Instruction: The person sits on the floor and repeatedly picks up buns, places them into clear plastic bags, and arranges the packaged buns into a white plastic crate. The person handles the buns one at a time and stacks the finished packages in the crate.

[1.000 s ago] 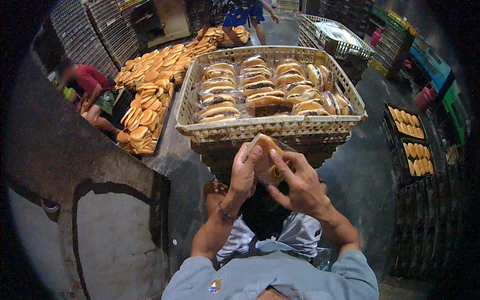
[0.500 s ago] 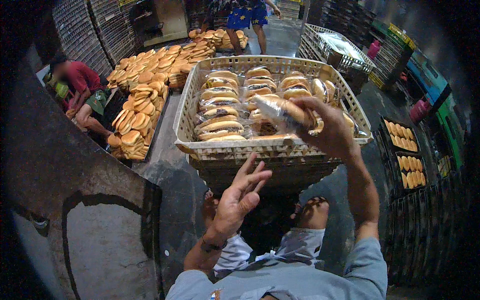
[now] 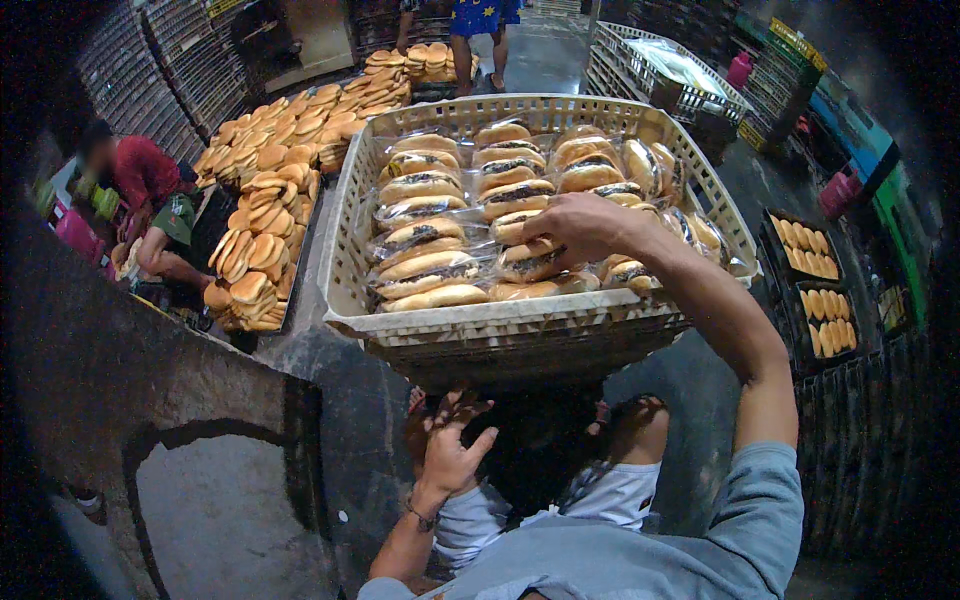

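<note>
My right hand (image 3: 585, 230) reaches into a cream plastic crate (image 3: 440, 322), its fingers closed on a clear-wrapped filled bun (image 3: 528, 262) in the middle column. Rows of similar wrapped buns with dark filling (image 3: 420, 235) stand on edge around it, packed side by side. The palm and back of my right hand cover part of the buns under it. Below the crate's near side, over my knee, my left hand (image 3: 455, 450) is empty, with its thumb apart from the partly bent fingers.
Heaps of unwrapped buns (image 3: 270, 215) lie on the left, beside a seated person in red (image 3: 150, 170). Another person in blue shorts (image 3: 485, 15) stands at the far side. Two trays of buns (image 3: 828, 322) are at right. A white crate (image 3: 690, 95) tops a stack behind.
My right hand has lowered the wrapped bun from above the crate into the middle column. My left hand has dropped away from the crate's near rim, toward my knee.
</note>
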Demonstrator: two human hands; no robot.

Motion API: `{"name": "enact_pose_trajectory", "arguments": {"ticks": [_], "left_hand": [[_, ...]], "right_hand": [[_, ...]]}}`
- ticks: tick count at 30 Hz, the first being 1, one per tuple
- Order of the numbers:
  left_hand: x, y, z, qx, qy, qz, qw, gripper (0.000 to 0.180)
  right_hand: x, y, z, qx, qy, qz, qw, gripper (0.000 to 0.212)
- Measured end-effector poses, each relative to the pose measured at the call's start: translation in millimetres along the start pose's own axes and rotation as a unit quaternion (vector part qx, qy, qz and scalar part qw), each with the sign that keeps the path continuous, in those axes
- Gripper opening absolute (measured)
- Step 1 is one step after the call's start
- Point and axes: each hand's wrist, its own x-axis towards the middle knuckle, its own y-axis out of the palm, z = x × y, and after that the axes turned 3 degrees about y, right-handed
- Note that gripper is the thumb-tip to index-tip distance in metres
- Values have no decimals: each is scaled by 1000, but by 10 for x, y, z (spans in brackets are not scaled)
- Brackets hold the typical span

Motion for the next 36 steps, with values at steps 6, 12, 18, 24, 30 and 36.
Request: {"name": "enact_pose_trajectory", "arguments": {"ticks": [6, 12, 18, 24, 30, 36], "left_hand": [[8, -13, -119, 106, 43, -28, 993, 42], [-70, 15, -41, 60, 33, -49, 996, 39], [-136, -36, -255, 33, 4, -16, 999, 38], [-165, -95, -447, 22, 39, -26, 999, 36], [9, -237, -844, -37, 111, -31, 993, 42], [318, -224, -1150, -89, 173, -25, 981, 49]], "right_hand": [[-266, 47, -79, -88, -18, -200, 976, 46], [-620, -89, 56, -20, 42, 52, 998, 23], [-565, 190, -168, 66, 15, -53, 996, 19], [-659, 195, -359, 411, -79, -182, 890, 33], [-654, 90, -121, 467, -74, -328, 818, 27], [-762, 115, -118, 198, -67, -530, 822, 19]]}}
